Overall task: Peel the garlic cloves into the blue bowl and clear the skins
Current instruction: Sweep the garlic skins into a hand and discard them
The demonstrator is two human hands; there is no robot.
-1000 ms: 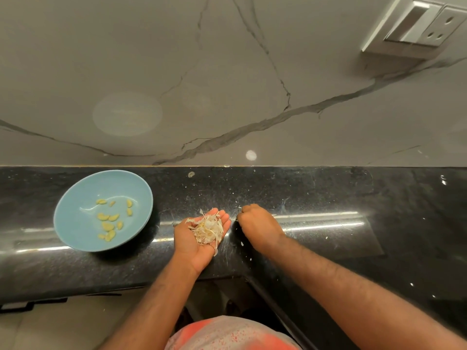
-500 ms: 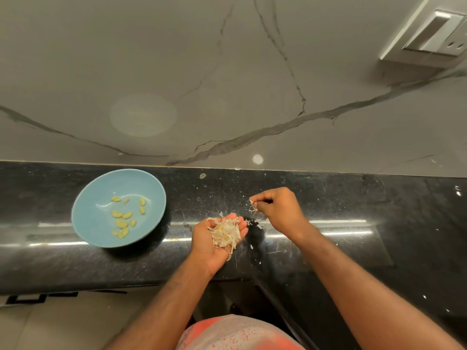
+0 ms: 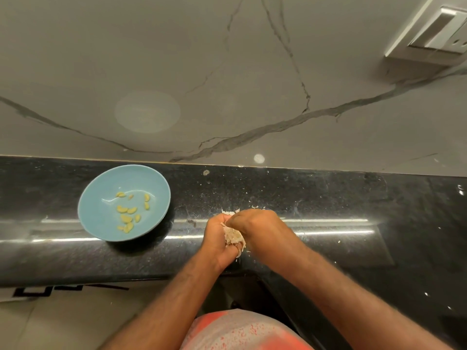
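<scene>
Hands meet above the black counter [image 3: 328, 198]. The left hand [image 3: 217, 239] is cupped, fingers curled round a heap of garlic skins [image 3: 233, 236]. The right hand [image 3: 256, 226] lies on top, knuckles up; its fingertips are hidden, so its grip cannot be told. Tiny skin bits [image 3: 254, 207] lie at 12 o'clock. The blue bowl [image 3: 91, 198] sits at 10 o'clock, holding peeled garlic cloves [image 3: 126, 213].

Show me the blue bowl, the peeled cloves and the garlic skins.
blue bowl [image 3: 97, 223], head view, bare inner wall, left side
peeled cloves [image 3: 122, 209], head view, one clove in mid-cluster
garlic skins [image 3: 233, 236], head view, middle of the pale clump
</scene>
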